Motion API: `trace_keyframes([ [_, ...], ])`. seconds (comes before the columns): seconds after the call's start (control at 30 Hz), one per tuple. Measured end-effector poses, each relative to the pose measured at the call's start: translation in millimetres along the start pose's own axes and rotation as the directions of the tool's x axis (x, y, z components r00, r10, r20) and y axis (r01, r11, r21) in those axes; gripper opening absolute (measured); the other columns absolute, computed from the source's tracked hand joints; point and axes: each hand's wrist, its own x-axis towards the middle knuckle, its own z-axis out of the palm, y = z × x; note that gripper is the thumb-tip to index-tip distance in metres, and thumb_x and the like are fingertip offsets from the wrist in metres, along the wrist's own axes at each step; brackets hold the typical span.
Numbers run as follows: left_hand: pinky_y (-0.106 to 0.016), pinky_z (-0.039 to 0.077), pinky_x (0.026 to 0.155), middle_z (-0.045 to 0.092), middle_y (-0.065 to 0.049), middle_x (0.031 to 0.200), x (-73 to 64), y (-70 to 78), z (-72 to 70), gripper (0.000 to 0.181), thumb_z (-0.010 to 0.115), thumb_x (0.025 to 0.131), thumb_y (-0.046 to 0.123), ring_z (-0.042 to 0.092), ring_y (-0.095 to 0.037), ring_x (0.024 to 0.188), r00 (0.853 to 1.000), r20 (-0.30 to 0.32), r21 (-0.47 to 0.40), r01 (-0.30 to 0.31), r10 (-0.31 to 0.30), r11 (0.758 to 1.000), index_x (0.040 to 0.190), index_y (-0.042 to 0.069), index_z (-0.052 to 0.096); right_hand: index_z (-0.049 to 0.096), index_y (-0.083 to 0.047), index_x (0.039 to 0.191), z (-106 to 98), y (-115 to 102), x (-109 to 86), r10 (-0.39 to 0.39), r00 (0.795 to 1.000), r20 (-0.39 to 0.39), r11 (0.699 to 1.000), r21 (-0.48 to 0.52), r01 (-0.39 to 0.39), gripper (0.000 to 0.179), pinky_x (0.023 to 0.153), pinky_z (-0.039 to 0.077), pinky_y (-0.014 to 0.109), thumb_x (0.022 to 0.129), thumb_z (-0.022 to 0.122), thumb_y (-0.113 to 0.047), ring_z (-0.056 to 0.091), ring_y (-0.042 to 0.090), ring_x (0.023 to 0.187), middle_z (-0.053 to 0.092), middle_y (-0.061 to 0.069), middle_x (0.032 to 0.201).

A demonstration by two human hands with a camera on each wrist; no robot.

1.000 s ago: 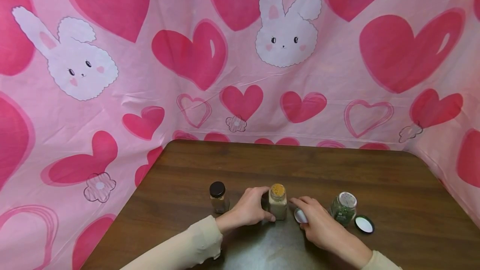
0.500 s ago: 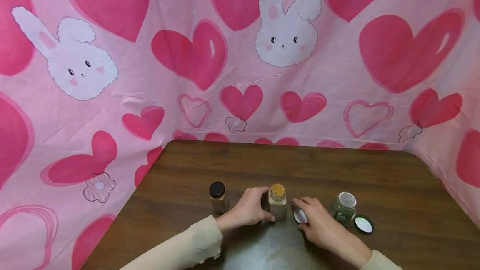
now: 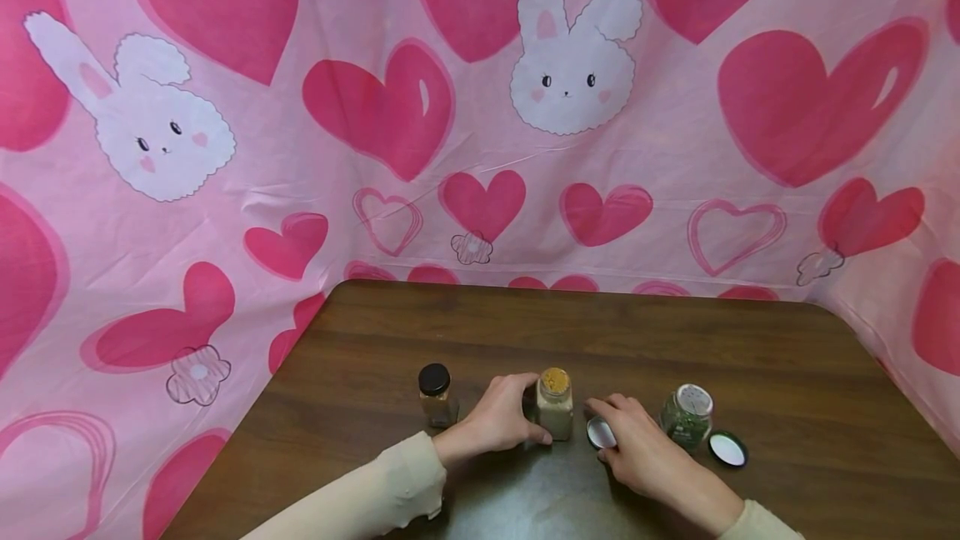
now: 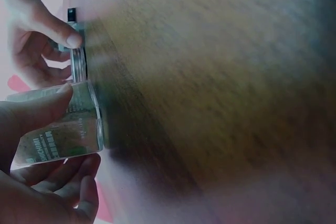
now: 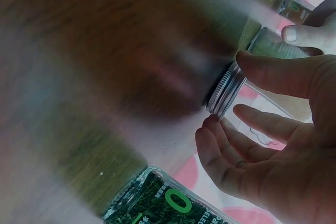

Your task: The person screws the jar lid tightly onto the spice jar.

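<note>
In the middle of the table stands an uncapped glass spice jar (image 3: 556,415) of tan powder, yellowish at its open mouth. My left hand (image 3: 495,415) grips its side, the thumb across the near face, as the left wrist view also shows. Just right of the jar, my right hand (image 3: 637,444) pinches a round metal lid (image 5: 227,92) between thumb and fingers at its rim. The lid lies low at the tabletop with its white inside up. Part of it is hidden under the hand in the head view.
A jar with a black cap (image 3: 436,394) and brown contents stands left of my left hand. To the right stands a jar of green herbs (image 3: 686,419) with a white, perforated-looking top. Its neighbour is an upturned black-rimmed lid (image 3: 728,448). A pink heart-printed cloth (image 3: 480,140) hangs behind the table (image 3: 570,323).
The right hand has shifted very slightly right, away from the jar, and the metal lid now shows more of its white inside. The left hand and the jar have stayed almost still.
</note>
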Motion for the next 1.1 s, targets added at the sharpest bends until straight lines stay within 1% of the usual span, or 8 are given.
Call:
trace_keyframes([
  [0.17,-0.028,0.054,0.09,0.071,0.009,0.109,0.0,-0.4,0.5,0.061,0.101,0.071,0.015,0.065,-0.005,0.1,1.0,-0.003,-0.007,0.002,-0.002,1.0,0.124,0.011,0.07,0.068,0.005,0.125,0.0,-0.4,-1.3,0.003,1.0,0.001,1.0,-0.001,-0.003,0.054,0.09,0.052,0.056,0.076,0.092,-0.003,0.061,0.035,0.104,0.065,0.014,0.114],
  [0.37,-0.028,0.054,0.089,0.071,0.009,0.108,0.1,-1.0,1.3,0.061,0.101,0.07,0.014,0.065,-0.005,0.099,1.0,-0.008,-0.006,0.004,-0.004,1.0,0.122,0.011,0.07,0.069,0.005,0.122,0.5,-0.4,-2.5,0.003,1.0,-0.019,1.0,-0.007,-0.003,0.053,0.088,0.052,0.054,0.076,0.093,-0.006,0.061,0.034,0.102,0.064,0.014,0.112],
  [0.63,-0.027,0.054,0.087,0.071,0.008,0.107,0.6,-0.4,1.2,0.059,0.101,0.07,0.015,0.065,-0.004,0.097,1.0,-0.005,-0.003,-0.004,0.004,1.0,0.121,0.011,0.07,0.069,0.003,0.12,-0.3,-0.7,-1.0,0.053,0.999,-0.008,0.999,0.004,-0.053,0.052,0.085,0.053,0.053,0.076,0.094,-0.008,0.061,0.031,0.099,0.063,0.012,0.108],
  [1.1,-0.027,0.054,0.086,0.071,0.008,0.106,1.2,-0.5,1.4,0.06,0.101,0.07,0.014,0.064,-0.005,0.097,1.0,0.002,0.012,0.01,-0.01,1.0,0.122,0.009,0.07,0.07,0.002,0.115,-0.9,-1.9,-0.4,0.087,0.996,-0.009,0.996,0.012,-0.087,0.048,0.083,0.053,0.051,0.075,0.095,-0.009,0.061,0.027,0.094,0.061,0.01,0.103],
])
